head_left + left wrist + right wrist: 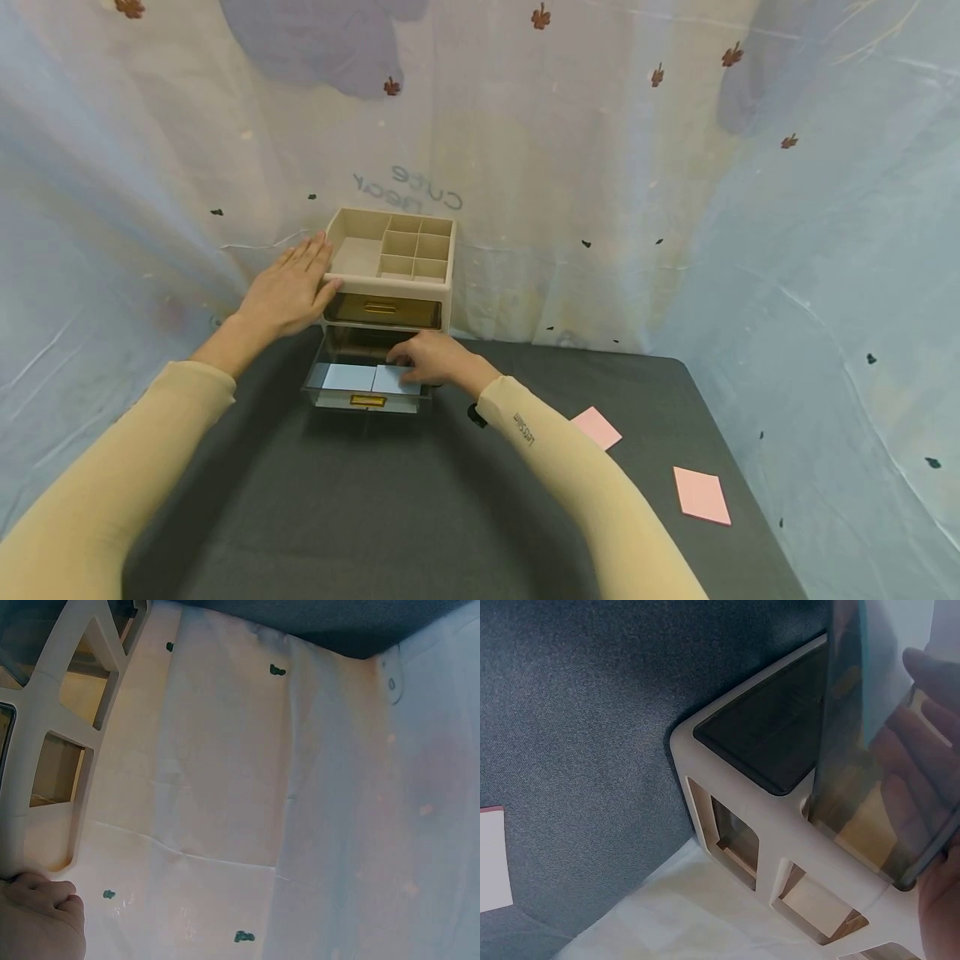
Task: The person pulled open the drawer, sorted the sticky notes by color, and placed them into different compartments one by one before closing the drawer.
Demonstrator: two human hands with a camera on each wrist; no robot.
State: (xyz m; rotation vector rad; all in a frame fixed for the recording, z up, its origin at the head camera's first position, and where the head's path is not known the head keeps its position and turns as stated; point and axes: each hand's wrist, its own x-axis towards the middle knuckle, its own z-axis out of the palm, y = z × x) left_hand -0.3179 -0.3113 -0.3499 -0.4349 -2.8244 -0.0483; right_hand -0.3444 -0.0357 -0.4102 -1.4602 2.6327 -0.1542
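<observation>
A cream desktop organizer (390, 285) stands at the back of the table, its lower clear drawer (367, 401) pulled out. Two pale blue sticky note pads lie side by side in that drawer, the left pad (348, 377) and the right pad (388, 381). My right hand (435, 360) reaches in from the right and holds the right pad by its edge, thumb and fingers bent about it; the drawer's see-through side partly veils the fingers (911, 750). My left hand (288, 287) rests on the organizer's upper left edge with its fingers extended.
Two pink sticky note pads lie on the dark table to the right, one (596, 427) partly behind my right sleeve and the other (702, 496) near the right edge. The upper drawer (382, 310) is closed. A patterned curtain (525, 167) hangs behind.
</observation>
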